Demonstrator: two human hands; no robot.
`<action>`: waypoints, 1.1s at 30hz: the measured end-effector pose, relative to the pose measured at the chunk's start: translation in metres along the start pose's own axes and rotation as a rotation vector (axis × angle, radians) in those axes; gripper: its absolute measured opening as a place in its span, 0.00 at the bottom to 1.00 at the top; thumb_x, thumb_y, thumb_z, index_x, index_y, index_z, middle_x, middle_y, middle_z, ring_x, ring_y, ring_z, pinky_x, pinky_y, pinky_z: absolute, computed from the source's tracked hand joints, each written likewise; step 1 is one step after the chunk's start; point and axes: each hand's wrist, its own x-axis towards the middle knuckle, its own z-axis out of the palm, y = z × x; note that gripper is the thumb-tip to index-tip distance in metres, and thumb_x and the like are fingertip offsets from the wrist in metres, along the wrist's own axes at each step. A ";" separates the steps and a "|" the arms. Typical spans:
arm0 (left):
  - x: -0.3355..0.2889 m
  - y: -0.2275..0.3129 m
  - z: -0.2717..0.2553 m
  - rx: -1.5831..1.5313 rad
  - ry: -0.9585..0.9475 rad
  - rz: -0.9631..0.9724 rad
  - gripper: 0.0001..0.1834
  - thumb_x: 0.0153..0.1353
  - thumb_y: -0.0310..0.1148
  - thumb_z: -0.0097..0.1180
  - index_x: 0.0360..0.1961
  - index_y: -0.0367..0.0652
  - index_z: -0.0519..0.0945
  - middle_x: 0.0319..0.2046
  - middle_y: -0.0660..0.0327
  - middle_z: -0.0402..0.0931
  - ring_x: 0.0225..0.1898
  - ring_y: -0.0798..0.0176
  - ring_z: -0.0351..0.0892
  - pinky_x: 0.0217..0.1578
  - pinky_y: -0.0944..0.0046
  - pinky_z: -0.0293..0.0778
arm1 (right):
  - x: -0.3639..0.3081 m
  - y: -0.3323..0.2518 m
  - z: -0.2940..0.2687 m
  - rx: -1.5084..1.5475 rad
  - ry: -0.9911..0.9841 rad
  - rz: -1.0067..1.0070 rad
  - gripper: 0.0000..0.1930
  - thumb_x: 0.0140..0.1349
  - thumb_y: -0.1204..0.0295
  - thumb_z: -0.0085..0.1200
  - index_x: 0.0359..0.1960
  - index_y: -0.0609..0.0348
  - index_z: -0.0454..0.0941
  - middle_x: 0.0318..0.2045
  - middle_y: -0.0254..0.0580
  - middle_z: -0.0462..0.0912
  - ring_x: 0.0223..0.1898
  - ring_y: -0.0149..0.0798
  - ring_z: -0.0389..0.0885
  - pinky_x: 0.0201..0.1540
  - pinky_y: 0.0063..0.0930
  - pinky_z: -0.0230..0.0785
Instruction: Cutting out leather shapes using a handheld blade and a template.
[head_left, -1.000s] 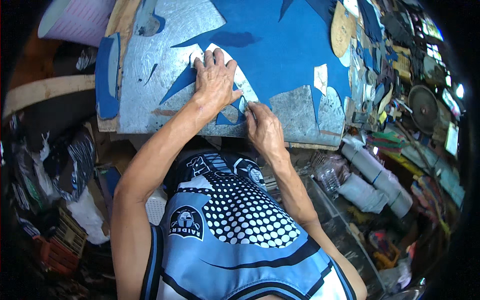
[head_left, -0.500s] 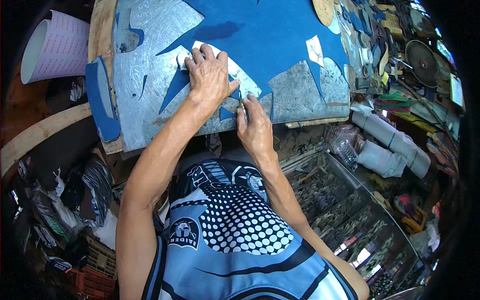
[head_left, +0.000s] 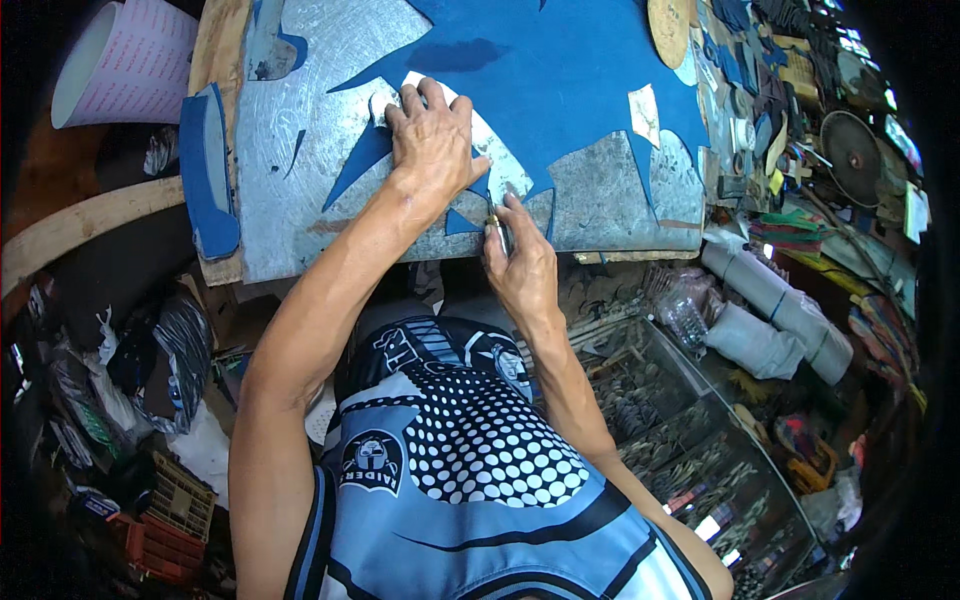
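My left hand (head_left: 432, 150) lies with fingers spread on a white, dark-stained template (head_left: 510, 172), pressing it against a blue sheet (head_left: 570, 90). In my right hand (head_left: 524, 268) is a small knife (head_left: 495, 218), gripped between thumb and fingers. Its thin blade points away from me, beside the template's near end; the tip is hard to make out. Around the hands the sheet has jagged, pointed cut edges. A small blue scrap (head_left: 459, 222) lies just left of the knife. Under everything is a scratched grey metal tabletop (head_left: 290, 210).
Blue cut pieces (head_left: 208, 180) hang over the table's wooden left side. A rolled white sheet (head_left: 125, 65) stands beyond it. Another white template (head_left: 644, 112) rests on the sheet's right part. Below right is a glass case (head_left: 690, 430), with wrapped rolls (head_left: 780, 305) behind it.
My right hand has drawn the knife slightly toward me, near the template's edge. My left hand keeps its place on the template. The whole view has shifted a little.
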 end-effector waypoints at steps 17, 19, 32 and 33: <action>-0.008 -0.002 -0.005 0.051 0.011 -0.101 0.39 0.43 0.54 0.74 0.54 0.43 0.80 0.52 0.46 0.75 0.59 0.44 0.72 0.53 0.42 0.71 | 0.025 0.025 -0.031 0.009 -0.328 -0.156 0.14 0.63 0.72 0.57 0.50 0.62 0.78 0.57 0.50 0.82 0.50 0.55 0.85 0.50 0.43 0.79; 0.000 0.009 -0.012 -0.027 -0.140 -0.163 0.29 0.45 0.47 0.71 0.48 0.45 0.84 0.46 0.51 0.81 0.54 0.52 0.77 0.51 0.54 0.73 | 0.025 0.032 -0.038 -0.044 -0.359 -0.091 0.20 0.64 0.71 0.57 0.58 0.58 0.77 0.57 0.49 0.82 0.51 0.52 0.85 0.53 0.40 0.78; -0.011 0.026 -0.019 0.290 -0.205 -0.064 0.45 0.44 0.61 0.71 0.55 0.36 0.79 0.55 0.47 0.75 0.63 0.46 0.68 0.67 0.46 0.57 | 0.037 0.045 -0.039 0.008 -0.380 -0.283 0.15 0.64 0.73 0.56 0.52 0.58 0.80 0.57 0.53 0.81 0.50 0.57 0.84 0.52 0.45 0.78; -0.014 0.022 -0.017 0.291 -0.158 -0.108 0.50 0.42 0.61 0.73 0.59 0.33 0.76 0.58 0.43 0.72 0.65 0.42 0.66 0.70 0.44 0.54 | 0.036 0.038 -0.039 0.005 -0.400 -0.281 0.14 0.65 0.73 0.56 0.52 0.58 0.79 0.58 0.52 0.81 0.50 0.57 0.84 0.50 0.44 0.79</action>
